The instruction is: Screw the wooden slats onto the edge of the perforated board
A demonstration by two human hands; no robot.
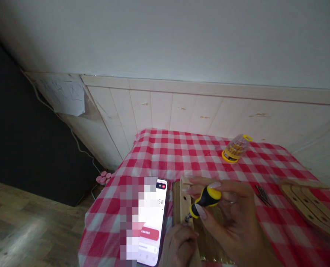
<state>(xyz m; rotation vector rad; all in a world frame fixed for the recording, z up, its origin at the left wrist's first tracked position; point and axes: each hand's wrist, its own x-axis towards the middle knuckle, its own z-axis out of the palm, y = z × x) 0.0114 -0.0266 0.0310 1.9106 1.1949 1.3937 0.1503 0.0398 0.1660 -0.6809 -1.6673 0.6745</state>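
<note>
My right hand point(234, 215) is closed around the yellow-and-black handle of a screwdriver point(211, 196). The tool tilts down to the left, its tip at a pale wooden strip point(185, 204) with dark holes. My left hand point(180, 243), fingers curled, grips the lower part of that strip close to the tip. Whether a screw sits under the tip is too small to make out. Beneath the strip and my right hand lies a brownish, shiny flat piece point(212, 250), partly covered.
A lit phone point(150, 237), partly pixelated, lies left of the strip on the red-and-white checked tablecloth point(178, 148). A clear yellow-capped bit container point(236, 149) stands farther back. Long dark screws point(262, 195) and curved wooden slats point(312, 207) lie to the right. A panelled wall point(165, 107) borders the table.
</note>
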